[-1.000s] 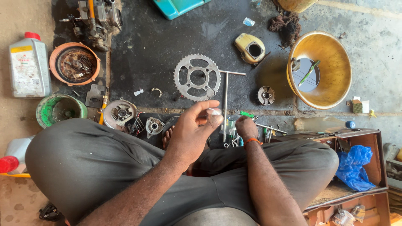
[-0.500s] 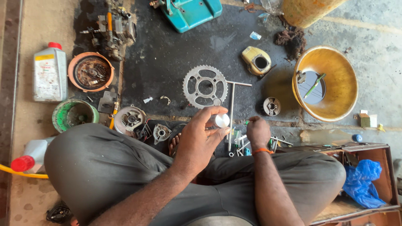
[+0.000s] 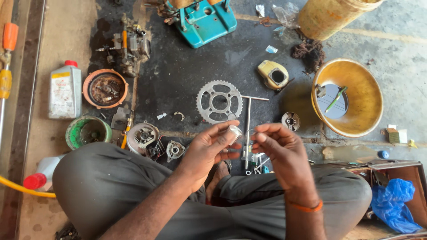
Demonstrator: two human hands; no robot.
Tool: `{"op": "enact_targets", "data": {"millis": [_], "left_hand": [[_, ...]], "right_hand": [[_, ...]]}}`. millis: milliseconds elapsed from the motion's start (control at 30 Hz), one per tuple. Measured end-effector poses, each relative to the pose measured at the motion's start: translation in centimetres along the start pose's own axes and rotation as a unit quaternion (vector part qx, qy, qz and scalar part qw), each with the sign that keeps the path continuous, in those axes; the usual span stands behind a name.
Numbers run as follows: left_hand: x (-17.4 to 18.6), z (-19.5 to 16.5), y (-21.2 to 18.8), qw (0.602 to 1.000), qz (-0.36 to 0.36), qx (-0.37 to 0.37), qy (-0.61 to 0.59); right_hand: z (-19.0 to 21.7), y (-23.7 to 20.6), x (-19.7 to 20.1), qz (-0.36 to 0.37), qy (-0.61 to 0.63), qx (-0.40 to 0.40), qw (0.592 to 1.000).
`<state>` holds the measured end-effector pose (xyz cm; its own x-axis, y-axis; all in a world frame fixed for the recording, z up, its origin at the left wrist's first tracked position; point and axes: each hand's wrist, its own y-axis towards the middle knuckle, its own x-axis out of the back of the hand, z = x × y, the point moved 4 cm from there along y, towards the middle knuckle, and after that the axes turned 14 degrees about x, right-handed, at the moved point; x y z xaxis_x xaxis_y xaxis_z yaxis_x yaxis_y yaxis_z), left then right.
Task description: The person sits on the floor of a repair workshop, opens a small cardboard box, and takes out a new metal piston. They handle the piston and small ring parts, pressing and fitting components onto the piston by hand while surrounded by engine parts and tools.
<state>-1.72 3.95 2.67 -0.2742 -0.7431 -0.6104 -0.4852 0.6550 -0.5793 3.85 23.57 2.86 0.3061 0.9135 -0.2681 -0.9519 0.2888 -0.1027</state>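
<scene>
I sit cross-legged on a dark, oily floor mat. My left hand [image 3: 208, 151] is raised in front of me and pinches a small silver cylindrical metal part [image 3: 235, 131] between thumb and fingers. My right hand [image 3: 284, 153], with an orange band at the wrist, is lifted beside it, its fingertips drawn together a short way from the part. Whether they hold anything small I cannot make out. Just beyond the hands lie a grey chain sprocket [image 3: 219, 101] and a T-handle wrench [image 3: 248, 126].
A yellow basin [image 3: 371, 95] with a tool in it stands at the right, near a yellow engine cover [image 3: 272, 74]. At the left are an oil bottle [image 3: 65, 90], an orange dish [image 3: 105, 88], a green cup [image 3: 88, 131] and engine parts [image 3: 143, 137]. A box holding a blue bag [image 3: 393, 204] sits at the lower right.
My right hand has come up off the tools on the floor and moved next to my left hand. The left hand keeps the silver part. The camera view has shifted closer.
</scene>
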Motion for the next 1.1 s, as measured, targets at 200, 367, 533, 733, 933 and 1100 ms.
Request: {"op": "enact_targets", "data": {"millis": [200,367,533,733,933,1100], "left_hand": [[-0.8,0.1,-0.4,0.999,0.006,0.015,0.036],[-1.0,0.2,-0.6,0.998,0.028,0.007,0.063],[-0.9,0.2,-0.6,0.998,0.014,-0.009,0.066],[-0.9,0.1,-0.7,0.997,0.011,-0.007,0.077],[-1.3,0.1,-1.0,0.996,0.024,-0.038,0.080],[-1.3,0.1,-1.1,0.994,0.018,-0.050,0.096]], "right_hand": [[-1.3,-1.2,-1.5,-0.027,0.078,-0.029,0.996],[-0.8,-1.6,-1.4,-0.021,0.025,0.008,0.999],[0.0,-1.6,-1.7,-0.017,-0.012,0.032,0.999],[0.2,-1.7,-1.8,-0.016,-0.013,0.029,0.999],[0.3,-1.7,-1.8,-0.020,-0.052,0.056,0.997],[0.5,-1.7,-2.2,-0.013,-0.080,0.059,0.995]]}}
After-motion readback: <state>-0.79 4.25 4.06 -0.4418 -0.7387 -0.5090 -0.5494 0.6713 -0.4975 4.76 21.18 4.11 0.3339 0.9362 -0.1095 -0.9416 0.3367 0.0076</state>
